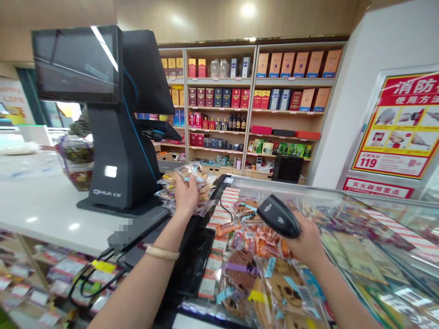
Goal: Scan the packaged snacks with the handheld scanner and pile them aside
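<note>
My right hand is wrapped round a black handheld barcode scanner, which hangs over a heap of orange-wrapped candies. My left hand reaches forward and grips the near side of a pile of packaged cookies beside the cash register; part of its fingers is hidden among the clear wrappers. More bagged cookies with purple, blue and yellow tape lie on the glass counter below the scanner. Another cookie pack lies behind the candies.
A black flat panel and dark cables lie between the white counter and the glass case. A jar stands behind the register. Shelves of boxed goods line the back wall; a red notice hangs at right.
</note>
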`<state>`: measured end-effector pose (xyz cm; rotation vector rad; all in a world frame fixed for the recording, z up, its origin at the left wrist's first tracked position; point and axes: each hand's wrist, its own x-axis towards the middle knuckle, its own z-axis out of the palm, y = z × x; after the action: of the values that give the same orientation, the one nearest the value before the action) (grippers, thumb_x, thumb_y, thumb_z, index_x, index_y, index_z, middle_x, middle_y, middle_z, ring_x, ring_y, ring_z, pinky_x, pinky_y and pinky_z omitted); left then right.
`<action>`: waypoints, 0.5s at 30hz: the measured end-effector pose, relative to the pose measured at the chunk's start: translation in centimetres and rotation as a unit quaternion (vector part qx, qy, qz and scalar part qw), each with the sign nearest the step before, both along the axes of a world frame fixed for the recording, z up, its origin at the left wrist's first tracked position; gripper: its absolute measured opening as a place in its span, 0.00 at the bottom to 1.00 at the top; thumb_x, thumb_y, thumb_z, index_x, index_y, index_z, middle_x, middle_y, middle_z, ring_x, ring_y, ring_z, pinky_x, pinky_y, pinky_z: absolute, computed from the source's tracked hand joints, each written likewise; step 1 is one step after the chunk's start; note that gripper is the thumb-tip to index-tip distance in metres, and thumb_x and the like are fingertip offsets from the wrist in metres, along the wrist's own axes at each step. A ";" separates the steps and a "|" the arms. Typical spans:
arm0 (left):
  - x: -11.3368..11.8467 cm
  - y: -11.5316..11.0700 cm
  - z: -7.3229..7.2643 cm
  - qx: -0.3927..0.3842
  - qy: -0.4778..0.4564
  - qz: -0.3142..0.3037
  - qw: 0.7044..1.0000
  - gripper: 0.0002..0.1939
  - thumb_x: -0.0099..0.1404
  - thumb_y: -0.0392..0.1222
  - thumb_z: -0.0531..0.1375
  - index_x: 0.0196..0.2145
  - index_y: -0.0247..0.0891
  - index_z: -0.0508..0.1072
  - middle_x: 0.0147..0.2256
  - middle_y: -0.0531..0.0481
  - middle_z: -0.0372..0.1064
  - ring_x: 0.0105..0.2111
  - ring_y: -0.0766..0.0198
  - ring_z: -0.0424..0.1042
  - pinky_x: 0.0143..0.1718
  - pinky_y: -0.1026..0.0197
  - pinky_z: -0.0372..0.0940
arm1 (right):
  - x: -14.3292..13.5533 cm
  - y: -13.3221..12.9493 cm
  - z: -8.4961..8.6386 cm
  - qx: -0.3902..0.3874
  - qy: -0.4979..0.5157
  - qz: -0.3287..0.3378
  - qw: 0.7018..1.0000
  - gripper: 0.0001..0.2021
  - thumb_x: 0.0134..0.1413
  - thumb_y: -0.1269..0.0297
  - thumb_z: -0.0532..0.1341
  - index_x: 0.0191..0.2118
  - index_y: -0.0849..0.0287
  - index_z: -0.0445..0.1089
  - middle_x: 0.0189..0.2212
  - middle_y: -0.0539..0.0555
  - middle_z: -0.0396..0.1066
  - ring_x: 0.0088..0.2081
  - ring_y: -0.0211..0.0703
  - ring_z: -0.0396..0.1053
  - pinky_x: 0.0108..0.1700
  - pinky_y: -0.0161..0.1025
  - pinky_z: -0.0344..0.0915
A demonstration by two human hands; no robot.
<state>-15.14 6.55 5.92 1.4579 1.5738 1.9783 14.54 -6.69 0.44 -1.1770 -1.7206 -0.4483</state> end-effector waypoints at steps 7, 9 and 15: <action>-0.8 0.5 1.1 -0.154 0.173 0.110 0.966 0.30 0.66 0.46 0.49 0.62 0.26 0.58 0.50 0.27 0.70 0.54 0.38 0.67 0.54 0.38 0.57 | -0.1 0.0 0.0 -0.002 0.008 -0.002 1.000 0.07 0.47 0.63 0.58 0.33 0.56 0.71 0.27 0.53 0.74 0.29 0.45 0.73 0.30 0.37 0.66; -0.9 0.8 1.0 -0.167 0.180 0.134 0.960 0.30 0.66 0.48 0.50 0.61 0.27 0.60 0.52 0.26 0.68 0.54 0.36 0.65 0.53 0.38 0.57 | -0.1 0.1 0.0 0.000 0.005 -0.003 1.000 0.06 0.47 0.64 0.58 0.32 0.56 0.70 0.27 0.53 0.74 0.29 0.45 0.73 0.30 0.37 0.66; -0.9 0.4 0.1 -0.073 0.165 0.189 0.965 0.33 0.62 0.48 0.56 0.61 0.28 0.59 0.56 0.26 0.60 0.57 0.36 0.60 0.55 0.39 0.55 | 0.0 0.1 0.1 0.013 0.000 -0.006 1.000 0.08 0.45 0.65 0.58 0.34 0.56 0.71 0.29 0.54 0.76 0.31 0.47 0.74 0.32 0.38 0.68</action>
<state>-16.03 6.91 6.03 1.5850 2.2368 1.8133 14.50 -6.57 0.53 -1.1704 -1.7032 -0.4757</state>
